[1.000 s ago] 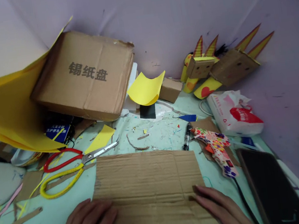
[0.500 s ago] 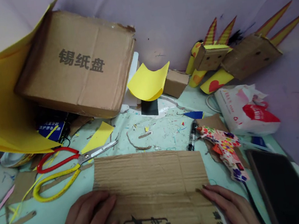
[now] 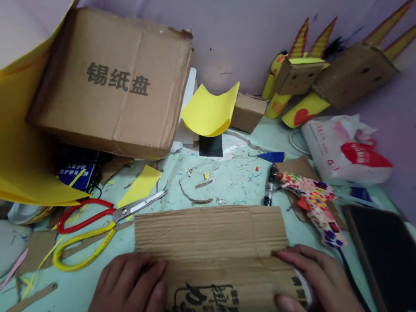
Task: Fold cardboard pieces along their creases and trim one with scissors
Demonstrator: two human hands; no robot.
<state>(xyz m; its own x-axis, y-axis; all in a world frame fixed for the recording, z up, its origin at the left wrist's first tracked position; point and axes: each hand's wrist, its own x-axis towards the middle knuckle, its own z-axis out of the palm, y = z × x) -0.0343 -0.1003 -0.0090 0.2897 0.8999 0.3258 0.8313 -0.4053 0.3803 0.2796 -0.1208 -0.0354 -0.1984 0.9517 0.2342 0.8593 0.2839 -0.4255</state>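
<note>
Head camera: we see both hands pressed on a corrugated cardboard sheet (image 3: 213, 250) lying on the near middle of the pale green table (image 3: 77, 303). Our left hand (image 3: 126, 304) lies flat, fingers spread, over the sheet's near-left corner. Our right hand (image 3: 318, 282) grips the near-right edge, thumb under the printed flap, fingers on top. Left of the sheet lie scissors (image 3: 97, 225) with red and yellow handles. To the right we see a patterned glue gun (image 3: 313, 203) and a dark phone (image 3: 391, 259). A large cardboard box (image 3: 112, 81) leans at the far left.
</note>
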